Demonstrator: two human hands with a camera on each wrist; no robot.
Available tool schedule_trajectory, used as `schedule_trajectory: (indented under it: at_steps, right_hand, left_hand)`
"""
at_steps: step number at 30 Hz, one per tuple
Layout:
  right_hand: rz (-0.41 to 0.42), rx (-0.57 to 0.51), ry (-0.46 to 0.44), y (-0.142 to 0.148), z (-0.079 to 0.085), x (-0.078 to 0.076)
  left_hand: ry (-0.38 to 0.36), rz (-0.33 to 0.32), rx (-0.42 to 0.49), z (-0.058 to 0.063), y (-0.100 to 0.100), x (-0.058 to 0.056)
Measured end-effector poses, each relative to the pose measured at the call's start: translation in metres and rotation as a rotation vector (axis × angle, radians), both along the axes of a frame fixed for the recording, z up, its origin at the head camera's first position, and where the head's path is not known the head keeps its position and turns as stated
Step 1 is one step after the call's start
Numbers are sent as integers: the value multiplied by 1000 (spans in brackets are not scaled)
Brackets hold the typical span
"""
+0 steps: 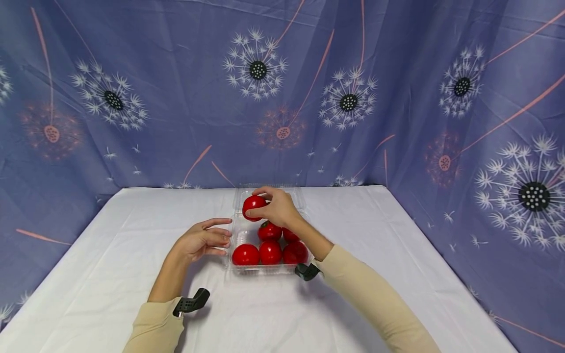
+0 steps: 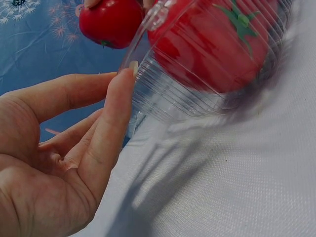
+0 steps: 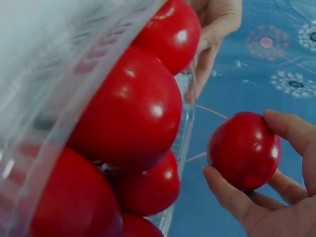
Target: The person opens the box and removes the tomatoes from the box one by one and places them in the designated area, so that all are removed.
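My right hand (image 1: 279,208) pinches a red tomato (image 1: 254,208) between thumb and fingers, above the back left part of a clear plastic box (image 1: 240,238). In the right wrist view the same tomato (image 3: 244,151) hangs apart from the others. Several more tomatoes (image 1: 270,252) lie inside the box, along its front and right side; one shows a green calyx (image 1: 266,224). My left hand (image 1: 203,240) is at the box's left side. In the left wrist view its fingertips (image 2: 123,81) touch the box's clear rim, the fingers fairly straight.
The hinged clear lid (image 1: 291,196) lies back behind the box. A white cloth (image 1: 375,284) covers the table. Blue curtains with dandelion prints (image 1: 282,98) hang behind and at the sides. Dark wrist cameras (image 1: 192,303) sit on both sleeves.
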State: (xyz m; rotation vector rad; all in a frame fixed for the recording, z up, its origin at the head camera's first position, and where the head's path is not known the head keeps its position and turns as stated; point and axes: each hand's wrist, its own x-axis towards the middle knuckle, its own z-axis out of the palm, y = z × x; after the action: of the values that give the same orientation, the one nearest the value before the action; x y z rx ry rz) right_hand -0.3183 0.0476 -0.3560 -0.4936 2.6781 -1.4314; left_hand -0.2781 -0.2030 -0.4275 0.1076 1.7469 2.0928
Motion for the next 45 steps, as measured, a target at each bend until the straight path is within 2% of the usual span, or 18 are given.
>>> schedule_trajectory:
  at_steps: [10,18,27,32,37,45]
  right_hand:
    - [-63,-69,-70,20,3,0]
    - [-111,-59,3,31,1,4]
    - [-244,-14,51,35,-10,9]
    - [-297,-30,90,36,-16,8]
    - [-301,-47,132,38,-18,7]
    - [-297,-18,170,40,-20,6]
  left_hand:
    - [9,2,-7,0,1,-1]
    - [15,2,-20,1,1,-1]
    - [25,-1,-26,0,1,0]
    - [29,-3,-31,0,1,0]
    - [19,2,-18,0,0,0]
    - [22,-1,-13,-1,-1,-1]
